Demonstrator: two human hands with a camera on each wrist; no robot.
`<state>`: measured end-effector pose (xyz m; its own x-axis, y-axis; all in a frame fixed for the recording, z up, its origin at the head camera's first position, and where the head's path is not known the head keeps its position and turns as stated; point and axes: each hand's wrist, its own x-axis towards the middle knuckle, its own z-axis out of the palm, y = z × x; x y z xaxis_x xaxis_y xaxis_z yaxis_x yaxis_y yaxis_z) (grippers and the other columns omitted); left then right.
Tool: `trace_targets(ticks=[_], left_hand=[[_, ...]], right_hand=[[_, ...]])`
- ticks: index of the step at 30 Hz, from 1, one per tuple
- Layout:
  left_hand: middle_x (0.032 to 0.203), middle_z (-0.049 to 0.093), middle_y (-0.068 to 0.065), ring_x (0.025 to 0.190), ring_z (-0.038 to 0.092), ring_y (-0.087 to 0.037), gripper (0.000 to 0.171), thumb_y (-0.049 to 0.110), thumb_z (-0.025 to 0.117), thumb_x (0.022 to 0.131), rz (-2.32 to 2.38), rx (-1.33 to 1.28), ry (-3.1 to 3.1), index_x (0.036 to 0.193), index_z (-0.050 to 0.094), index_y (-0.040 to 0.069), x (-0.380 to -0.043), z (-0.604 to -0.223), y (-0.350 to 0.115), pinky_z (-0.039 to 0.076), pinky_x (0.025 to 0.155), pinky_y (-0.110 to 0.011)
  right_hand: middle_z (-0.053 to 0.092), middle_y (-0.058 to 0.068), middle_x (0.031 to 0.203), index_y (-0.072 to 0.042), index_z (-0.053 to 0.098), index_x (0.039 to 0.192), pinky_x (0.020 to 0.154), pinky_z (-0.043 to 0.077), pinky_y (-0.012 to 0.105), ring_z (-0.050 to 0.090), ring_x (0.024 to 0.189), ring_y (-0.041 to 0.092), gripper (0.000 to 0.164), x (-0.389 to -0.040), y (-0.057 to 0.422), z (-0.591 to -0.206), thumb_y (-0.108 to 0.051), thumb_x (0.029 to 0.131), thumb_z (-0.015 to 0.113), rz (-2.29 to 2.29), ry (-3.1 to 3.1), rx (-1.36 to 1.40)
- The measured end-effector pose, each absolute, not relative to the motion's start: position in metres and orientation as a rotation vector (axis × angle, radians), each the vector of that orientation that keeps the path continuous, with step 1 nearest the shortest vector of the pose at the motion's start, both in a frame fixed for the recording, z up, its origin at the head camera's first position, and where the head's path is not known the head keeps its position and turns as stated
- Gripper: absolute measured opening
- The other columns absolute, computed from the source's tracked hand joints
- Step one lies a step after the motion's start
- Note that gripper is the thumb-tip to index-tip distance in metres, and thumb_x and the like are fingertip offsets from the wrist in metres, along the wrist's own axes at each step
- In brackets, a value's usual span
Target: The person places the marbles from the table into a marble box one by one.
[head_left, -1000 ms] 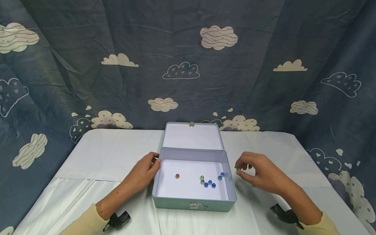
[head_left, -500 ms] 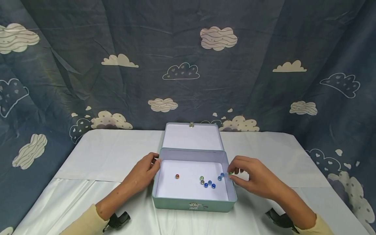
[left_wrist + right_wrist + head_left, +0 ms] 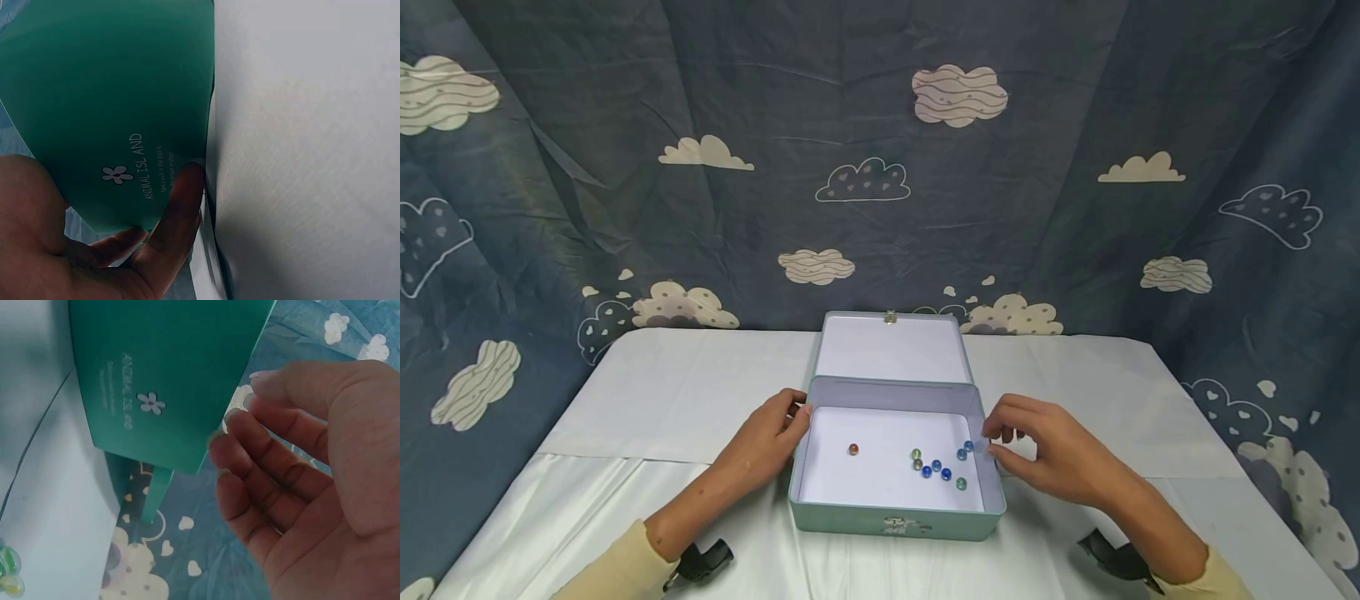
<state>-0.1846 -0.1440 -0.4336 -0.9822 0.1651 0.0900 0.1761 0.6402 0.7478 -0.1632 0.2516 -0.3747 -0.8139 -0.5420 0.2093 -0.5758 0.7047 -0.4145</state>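
Observation:
A green tin box (image 3: 895, 522) with a white inside lies open on the white-covered table. On its floor are a red marble (image 3: 853, 449), several blue marbles (image 3: 946, 474), two greenish-yellow ones and a green marble (image 3: 961, 483) near the front right. My left hand (image 3: 767, 437) rests against the box's left side, a fingertip touching the printed wall (image 3: 112, 106). By the right rim, my right hand (image 3: 1052, 454) holds nothing; its fingers (image 3: 234, 494) are loosely bent, tips apart from the thumb. In the right wrist view a green and a yellow marble (image 3: 11, 584) show at the lower left.
The lid (image 3: 891, 350), hinged at the back, leans open with a gold clasp (image 3: 891, 317) at its top. A dark blue cloud-print curtain (image 3: 880, 217) hangs behind and around the white tablecloth (image 3: 700, 392).
My right hand moved left to the box's right rim and let go of a green marble, which is now on the box floor. The left hand stayed put.

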Motion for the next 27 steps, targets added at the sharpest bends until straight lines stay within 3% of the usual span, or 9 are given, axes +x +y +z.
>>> trace_targets(ticks=[8,16,24,27], left_hand=[[0.119,0.068,-0.008,0.102,0.066,-0.018,0.041,0.031,0.052,0.113,-1.313,-0.289,-2.833,0.141,0.059,0.002,-0.184,-0.433,-0.145,0.058,0.084,-0.037],[0.119,0.068,-0.009,0.1,0.066,-0.017,0.039,0.029,0.052,0.113,-1.346,-0.296,-2.822,0.14,0.059,0.003,-0.184,-0.433,-0.144,0.058,0.08,-0.033],[0.12,0.069,-0.008,0.102,0.067,-0.017,0.04,0.03,0.051,0.113,-1.313,-0.305,-2.824,0.14,0.059,0.003,-0.184,-0.433,-0.145,0.058,0.084,-0.037],[0.119,0.068,-0.009,0.1,0.066,-0.017,0.04,0.03,0.051,0.113,-1.335,-0.299,-2.824,0.14,0.059,0.002,-0.184,-0.433,-0.145,0.058,0.08,-0.034]], right_hand=[[0.065,-0.019,0.098,-0.026,0.074,0.101,0.072,0.057,0.024,0.063,0.086,0.008,0.024,-0.169,0.263,-0.375,-0.005,0.09,0.082,0.67,-2.811,0.957],[0.064,-0.021,0.095,-0.03,0.074,0.1,0.072,0.057,0.025,0.062,0.085,0.006,0.025,-0.174,0.275,-0.377,-0.008,0.091,0.082,0.619,-2.867,0.913],[0.063,-0.015,0.092,-0.022,0.075,0.097,0.069,0.055,0.029,0.06,0.082,0.008,0.018,-0.186,0.291,-0.386,-0.011,0.087,0.085,0.536,-2.977,0.948],[0.063,-0.012,0.091,-0.021,0.073,0.096,0.069,0.052,0.028,0.058,0.082,0.008,0.019,-0.192,0.299,-0.39,-0.014,0.086,0.087,0.541,-3.033,0.97]])
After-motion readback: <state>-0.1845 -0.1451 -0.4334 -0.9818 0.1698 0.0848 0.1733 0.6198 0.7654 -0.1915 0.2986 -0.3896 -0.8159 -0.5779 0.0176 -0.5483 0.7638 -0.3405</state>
